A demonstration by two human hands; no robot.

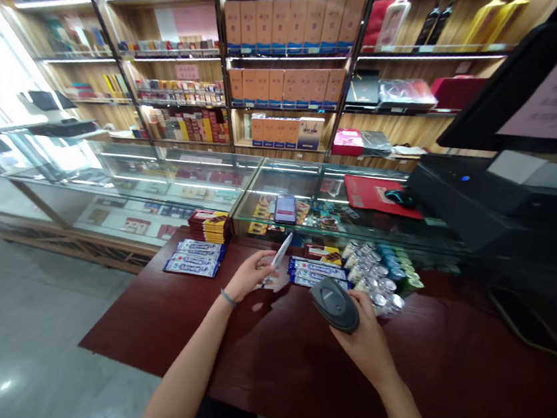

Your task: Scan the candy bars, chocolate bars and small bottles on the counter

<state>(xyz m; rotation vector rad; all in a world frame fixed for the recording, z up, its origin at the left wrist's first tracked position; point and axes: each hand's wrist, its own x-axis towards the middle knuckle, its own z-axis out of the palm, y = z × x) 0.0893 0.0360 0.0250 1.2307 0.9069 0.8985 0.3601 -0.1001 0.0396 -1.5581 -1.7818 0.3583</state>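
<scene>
My left hand [249, 276], with a grey band at the wrist, pinches a thin, pale packet [282, 251] that stands tilted and nearly edge-on to me. Its print cannot be read from this angle. In my right hand [367, 340] is a black barcode scanner [335, 306], its head pointing toward the left hand. Two groups of blue-and-white packets lie on the dark red table [159, 323]: one group [196, 257] left of my left hand, the other group [316, 272] between the hands. The scanner's head partly covers the right group's near edge.
Several cans [376, 274] stand in rows beyond my right hand. A stack of red-and-yellow packs [209, 226] sits at the table's back left. Behind runs a glass display counter [255, 186] with a small screen [286, 208]. A phone [527, 319] lies at right, below a monitor [539, 84].
</scene>
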